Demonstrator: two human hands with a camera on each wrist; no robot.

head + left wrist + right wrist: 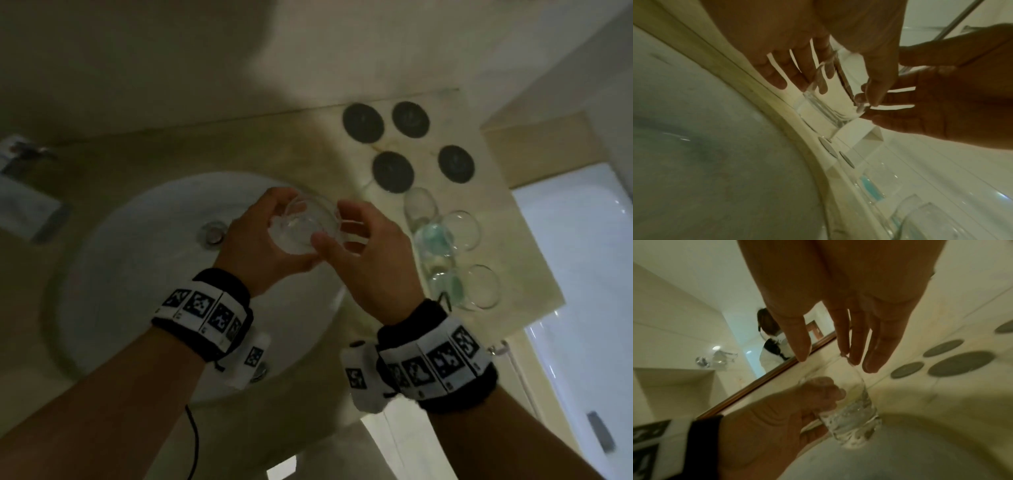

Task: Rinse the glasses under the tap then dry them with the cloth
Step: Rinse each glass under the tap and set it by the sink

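Dim bathroom from what I can see, beige stone worktop (308,161) with a round white sink (137,240) set into it and a drain (214,233) at the bottom. Both my forearms reach out over the sink, each with a black and white marker band at the wrist.

My left hand (260,240) has the glass (305,226) held above the sink's right side, fingers (812,71) curled round the far wall and thumb on the near one, so it's properly gripped. The glass sits tipped a bit, mouth toward me. My right hand (370,250) is just beside it with fingers (875,345) straight and relaxed, and the tips look like they're touching the rim, not wrapped round anything. Right wrist view shows droplets or a little water down at the base of the glass; can't tell how much.

Counts: one glass in hand, then a bunch of more glasses (455,246) standing close together on the worktop right of the sink. I make out about four, but they overlap and it's blurry, so don't hold me to that. A couple of them have something teal showing inside or behind, can't say what. Four dark round coasters (394,171) lie behind them, nothing on them as far as I can see.

Mirror (694,305) behind the worktop, and a chrome fixture (20,161) at far left, too smeared to read.
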